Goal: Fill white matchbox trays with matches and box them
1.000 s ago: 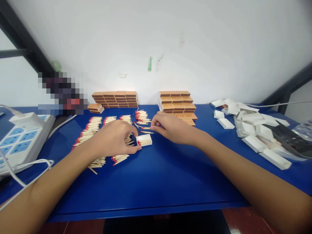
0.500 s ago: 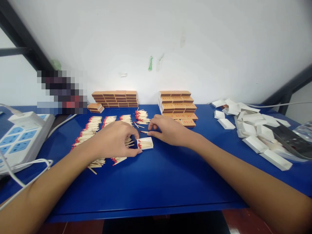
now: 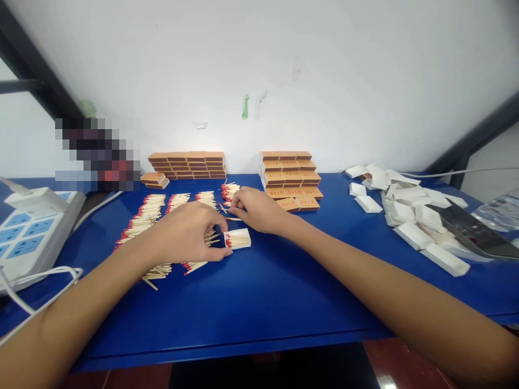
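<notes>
A small white matchbox tray sits on the blue table, with several red-tipped matches lying in it. My left hand grips its left end between thumb and fingers. Just behind the tray, my right hand has its fingers bent and drawn together, reaching down at a few loose matches. Whatever is between those fingertips is hidden. One single match lies beneath the right fingers. Beyond them is a match pile; more rows of matches spread behind and under my left hand.
Stacked orange matchboxes stand by the wall at left, and a stepped stack at centre right. White empty trays are heaped on the right beside a dark phone. A power strip with cables lies left.
My right hand has moved left and slightly away from me, toward the loose matches behind the tray. My left hand still holds the tray. The whole view has shifted slightly.
</notes>
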Available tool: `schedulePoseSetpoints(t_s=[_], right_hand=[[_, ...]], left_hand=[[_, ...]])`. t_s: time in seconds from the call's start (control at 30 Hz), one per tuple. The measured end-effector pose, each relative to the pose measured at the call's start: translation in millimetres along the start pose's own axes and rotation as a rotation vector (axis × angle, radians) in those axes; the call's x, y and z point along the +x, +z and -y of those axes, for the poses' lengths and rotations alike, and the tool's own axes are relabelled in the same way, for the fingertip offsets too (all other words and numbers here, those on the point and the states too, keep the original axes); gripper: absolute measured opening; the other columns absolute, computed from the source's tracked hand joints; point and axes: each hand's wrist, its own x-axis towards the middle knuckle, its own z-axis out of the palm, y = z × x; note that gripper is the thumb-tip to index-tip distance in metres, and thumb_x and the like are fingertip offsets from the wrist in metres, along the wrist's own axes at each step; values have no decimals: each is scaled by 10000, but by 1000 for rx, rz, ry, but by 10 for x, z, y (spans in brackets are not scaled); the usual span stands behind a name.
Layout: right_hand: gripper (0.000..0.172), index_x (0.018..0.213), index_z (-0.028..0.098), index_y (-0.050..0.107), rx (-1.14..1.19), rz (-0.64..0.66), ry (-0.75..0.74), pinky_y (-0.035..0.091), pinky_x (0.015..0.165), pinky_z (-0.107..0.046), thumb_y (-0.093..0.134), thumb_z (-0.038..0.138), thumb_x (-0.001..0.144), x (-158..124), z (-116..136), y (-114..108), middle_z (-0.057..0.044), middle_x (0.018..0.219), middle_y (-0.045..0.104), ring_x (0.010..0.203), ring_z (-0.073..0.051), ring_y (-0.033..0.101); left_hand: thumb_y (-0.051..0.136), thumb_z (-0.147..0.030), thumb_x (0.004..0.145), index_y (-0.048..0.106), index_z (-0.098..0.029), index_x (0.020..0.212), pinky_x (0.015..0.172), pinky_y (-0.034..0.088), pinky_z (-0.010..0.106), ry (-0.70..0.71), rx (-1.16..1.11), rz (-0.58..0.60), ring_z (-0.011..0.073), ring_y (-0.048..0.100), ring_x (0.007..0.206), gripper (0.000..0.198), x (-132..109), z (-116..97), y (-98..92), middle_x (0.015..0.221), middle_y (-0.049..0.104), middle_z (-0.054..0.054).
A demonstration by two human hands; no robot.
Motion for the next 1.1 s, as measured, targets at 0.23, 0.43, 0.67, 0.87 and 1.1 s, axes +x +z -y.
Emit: schedulePoseSetpoints(t_s=[0.23,0.43,0.67,0.87,1.1], right_hand=[[166,888,178,638,11,-2,-36,387,734,-295,619,221,1047,-114,-54,-123,-59,979,659,833,-169,568],[127,949,182,664,26,62,-48,390,739,-296,650,265,1044,-193,8,-110,-60,1023,666,862,-171,580],[146,959,184,653,-13,149,28,395,756,-301,611,261,1075,-188,28,-87,-70,1070,675,919,-193,604],[140,997,178,653,-26,114,9,409,792,-297,584,254,1091,-233,-64,-173,-77,1093,664,930,-190,614],[97,1044,171,654,-91,176,-49,381,724,-299,591,230,1089,-411,239,-307,-77,1112,675,886,-183,617]], left_hand=[[771,-504,844,820,-234,928,670,395,317,11,11,-1,191,633,745,288,12,2,3,772,727,-5],[771,-498,845,821,-228,965,679,402,314,6,16,-5,195,639,753,300,11,8,10,804,738,8],[765,-525,847,824,-230,986,684,410,322,9,41,-19,217,663,777,332,11,35,15,846,763,27],[765,-498,845,824,-237,974,675,398,329,-3,47,-49,219,678,779,298,21,51,24,819,768,13],[761,-479,850,823,-227,991,704,413,340,-28,38,-69,217,683,800,295,24,44,21,850,784,9]])
